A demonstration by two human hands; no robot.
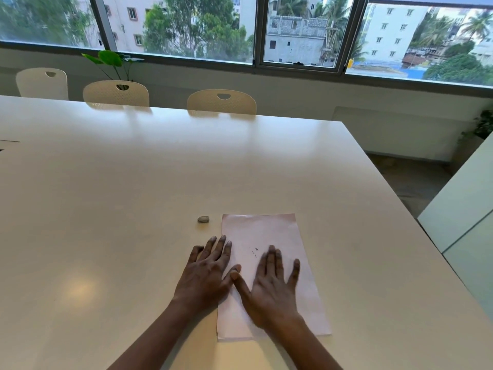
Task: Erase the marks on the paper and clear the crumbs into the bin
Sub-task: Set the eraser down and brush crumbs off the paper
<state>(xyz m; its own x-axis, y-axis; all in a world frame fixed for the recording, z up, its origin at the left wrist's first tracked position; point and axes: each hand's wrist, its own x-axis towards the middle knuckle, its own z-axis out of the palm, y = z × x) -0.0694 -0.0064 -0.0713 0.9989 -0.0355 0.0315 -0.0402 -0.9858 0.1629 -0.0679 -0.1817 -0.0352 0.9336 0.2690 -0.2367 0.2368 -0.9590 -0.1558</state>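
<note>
Watching both grips flat, fingers spread, holding nothing: left grip (206,273) straddles left edge of paper (266,228), right grip (272,287) on it, near side of surface (133,182). Marks (254,252) between them. Eraser (203,219) off far-left corner. I fear paper creasing under one-palm rubbing; bin unseen, crumbs may scatter.

The right hand (272,287) is blurred, its fingertips smeared, and it covers the near middle of the paper (269,231). The left hand (206,273) hides part of the sheet's left edge. Both forearms (149,337) are cut off by the near picture edge. The dark flecks (254,252) on the sheet are too small to tell as writing or crumbs (a few strokes at most). The eraser (203,219) is too small for its surface to be made out. The table (160,169) runs out of view at left and near. Only the backrests of the three chairs (116,93) show above the far table edge. The leafy plant (112,60) has its base hidden behind them. A second plant (484,124) is cut by the right edge.
</note>
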